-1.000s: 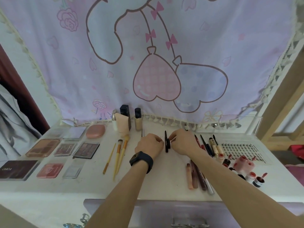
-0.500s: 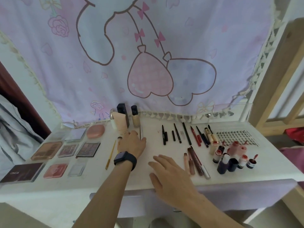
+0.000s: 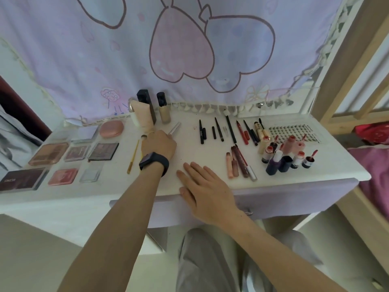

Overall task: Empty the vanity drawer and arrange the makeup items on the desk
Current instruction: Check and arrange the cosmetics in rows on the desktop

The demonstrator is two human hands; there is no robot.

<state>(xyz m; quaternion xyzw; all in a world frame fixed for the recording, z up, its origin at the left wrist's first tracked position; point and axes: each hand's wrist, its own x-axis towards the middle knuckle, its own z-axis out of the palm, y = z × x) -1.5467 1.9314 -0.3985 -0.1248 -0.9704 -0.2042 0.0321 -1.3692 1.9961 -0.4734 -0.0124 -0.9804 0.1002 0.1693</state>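
Observation:
On the white desk [image 3: 195,152] my left hand [image 3: 158,144], with a black watch on its wrist, lies knuckles-up over the makeup brushes; one thin gold brush [image 3: 133,157] shows to its left. A silver tube [image 3: 174,129] pokes out by its fingertips. Whether the fingers grip anything is hidden. My right hand [image 3: 202,186] rests flat on the desk's front edge, fingers spread, holding nothing. Black and red pencils [image 3: 219,130] lie in a row at the back. The lavender drawer front [image 3: 294,199] sits under the desk edge.
Eyeshadow palettes [image 3: 103,151] and compacts [image 3: 63,176] fill the left side. Foundation bottles [image 3: 145,114] stand at the back. Lip glosses [image 3: 240,163], small bottles [image 3: 282,159] and a lash tray [image 3: 292,132] crowd the right. A wooden frame [image 3: 345,76] rises at the right.
My right hand has drawn back from the black pencils to the desk's front edge and opened flat. My left hand has shifted left onto the brushes. The view has pulled back.

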